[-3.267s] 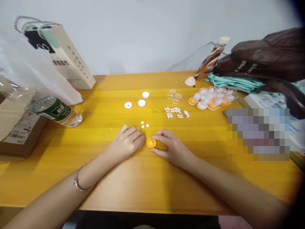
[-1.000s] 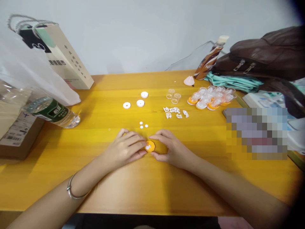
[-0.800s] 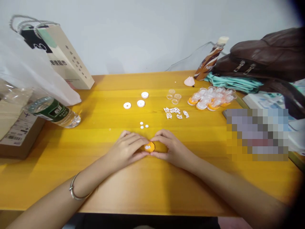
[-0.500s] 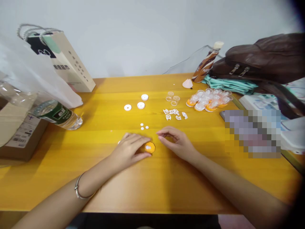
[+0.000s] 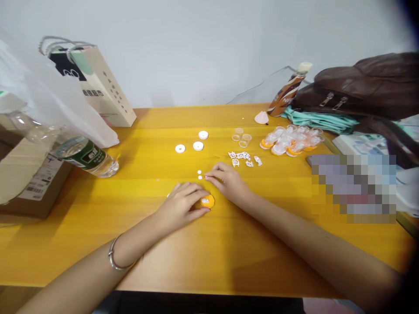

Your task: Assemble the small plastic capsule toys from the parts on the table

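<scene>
My left hand (image 5: 183, 201) is curled around a small orange scalloped cup (image 5: 209, 201), thumb and fingers on its sides, with something pale and translucent inside. Just beyond it, the thumb and forefinger of my right hand (image 5: 225, 179) are pinched on a small white disc, mostly hidden by the fingertips. Beside those fingertips lie two more small white discs (image 5: 200, 177). Farther back are several thin white cut-out pieces, some shaped like wheels (image 5: 235, 162), and three white round bases (image 5: 198, 146). Two clear cylinders (image 5: 245, 140) stand behind the cut-outs.
Clear-topped pieces with orange and white bases (image 5: 291, 141) cluster at the right, near a brown bag (image 5: 366, 87) and a drink bottle (image 5: 288, 91). At the left are a water bottle (image 5: 88, 155), a cardboard box (image 5: 36, 192) and a paper bag (image 5: 108, 96).
My right hand has moved left and closed its fingertips on one of the three small white discs. My left hand still holds the orange cup. The view has shifted slightly.
</scene>
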Tool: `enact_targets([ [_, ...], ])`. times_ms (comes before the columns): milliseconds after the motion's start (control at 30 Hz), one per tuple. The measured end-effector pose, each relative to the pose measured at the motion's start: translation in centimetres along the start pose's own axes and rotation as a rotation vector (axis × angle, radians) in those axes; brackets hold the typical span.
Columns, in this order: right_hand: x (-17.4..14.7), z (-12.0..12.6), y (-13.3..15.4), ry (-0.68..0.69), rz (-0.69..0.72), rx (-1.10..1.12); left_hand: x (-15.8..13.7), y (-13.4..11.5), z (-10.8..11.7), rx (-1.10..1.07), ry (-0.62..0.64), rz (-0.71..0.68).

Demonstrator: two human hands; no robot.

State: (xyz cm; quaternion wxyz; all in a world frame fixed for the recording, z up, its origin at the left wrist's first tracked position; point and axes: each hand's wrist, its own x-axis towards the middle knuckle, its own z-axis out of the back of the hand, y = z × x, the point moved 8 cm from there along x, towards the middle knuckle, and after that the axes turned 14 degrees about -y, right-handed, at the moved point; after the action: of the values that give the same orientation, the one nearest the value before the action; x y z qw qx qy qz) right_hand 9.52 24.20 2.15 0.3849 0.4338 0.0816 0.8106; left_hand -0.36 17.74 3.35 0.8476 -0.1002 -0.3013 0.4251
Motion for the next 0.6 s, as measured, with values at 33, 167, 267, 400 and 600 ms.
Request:
enact_targets([
  [33,-0.1,0.1,0.4,0.010,0.052,-0.038,0.0,0.1,0.0,0.000,0.002,0.002],
  [167,-0.8,1.1,1.0,0.055,0.193,-0.158,-0.1,0.4,0.1,-0.028,-0.005,0.008],
  [267,-1.8,2.2,0.9,0.091,0.237,-0.196,-0.2,0.6,-0.1,-0.066,-0.010,0.019],
  [400,-3.7,3.8,0.8,0.109,0.296,-0.235,-0.3,0.7,-0.2,-0.083,-0.017,0.030],
  [600,-3.7,4.7,0.4,0.098,0.249,-0.273,-0.3,0.6,-0.2,-0.085,-0.020,0.026],
])
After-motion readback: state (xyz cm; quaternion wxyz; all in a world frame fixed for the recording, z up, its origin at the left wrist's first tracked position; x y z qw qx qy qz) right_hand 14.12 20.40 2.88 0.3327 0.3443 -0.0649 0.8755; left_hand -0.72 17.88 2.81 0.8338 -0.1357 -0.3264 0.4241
